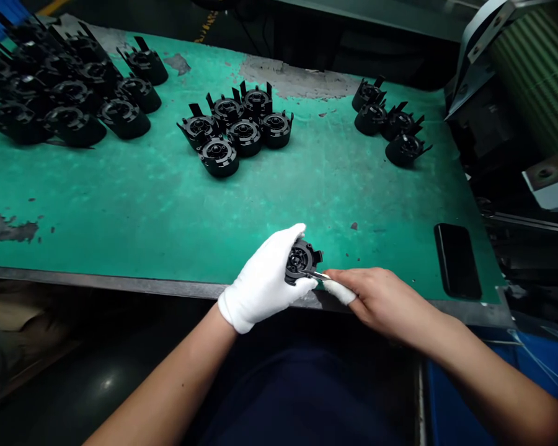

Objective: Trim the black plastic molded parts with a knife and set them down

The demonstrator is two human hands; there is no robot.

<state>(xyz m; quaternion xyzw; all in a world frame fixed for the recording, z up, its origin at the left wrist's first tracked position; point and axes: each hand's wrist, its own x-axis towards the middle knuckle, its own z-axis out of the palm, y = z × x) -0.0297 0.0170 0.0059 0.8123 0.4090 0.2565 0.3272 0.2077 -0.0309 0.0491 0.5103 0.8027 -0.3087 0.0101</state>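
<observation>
At the table's edge (pixel 158 285), the left hand (pixel 268 272) clasps a black part (pixel 299 257), the right hand (pixel 374 298) pinching a tool (pixel 317 275)

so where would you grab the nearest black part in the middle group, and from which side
Probably by the round outer wall of that nearest part, coming from the near left: neighbouring parts crowd its far and right sides, while its near side is open. It sits ring face up, leaving the wall exposed.
</observation>
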